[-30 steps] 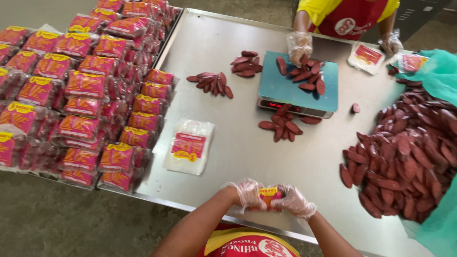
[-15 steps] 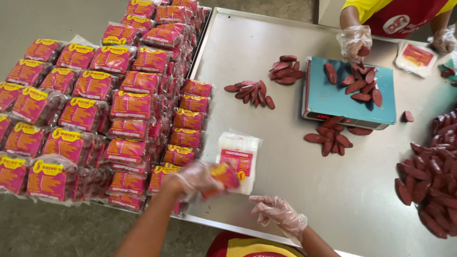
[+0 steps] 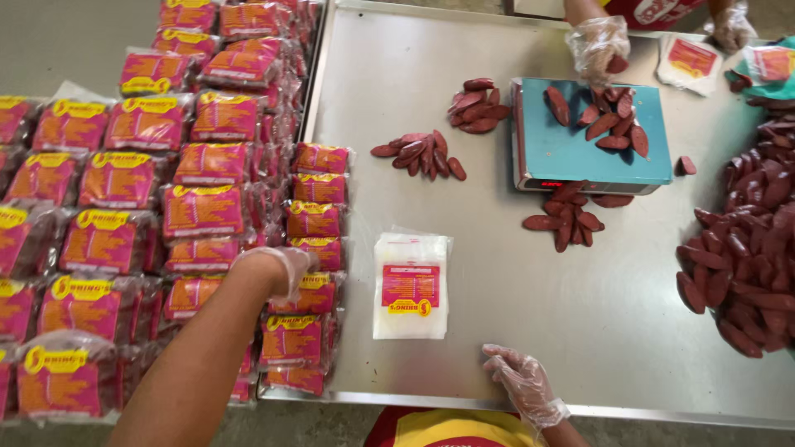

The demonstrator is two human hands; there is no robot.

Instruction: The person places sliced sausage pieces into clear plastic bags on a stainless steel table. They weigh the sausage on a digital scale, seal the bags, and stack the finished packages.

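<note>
My left hand (image 3: 277, 269), in a clear glove, reaches over the table's left edge. Its fingers curl over a filled red-and-yellow packet (image 3: 319, 283) in the column of packets along that edge. My right hand (image 3: 523, 385), also gloved, rests open near the front rim of the steel table (image 3: 464, 50) and holds nothing. A small stack of flat, empty clear bags with red labels (image 3: 411, 285) lies on the table between my hands.
Several rows of filled red packets (image 3: 141, 182) cover the surface to the left. A blue scale (image 3: 580, 153) carries dark red sausage slices, with small piles (image 3: 418, 153) around it and a big heap (image 3: 745, 248) at right. Another person's gloved hand (image 3: 600, 45) reaches onto the scale.
My left hand carried a filled packet from in front of me leftward to the packet column. My right hand let go of it and opened near the front edge.
</note>
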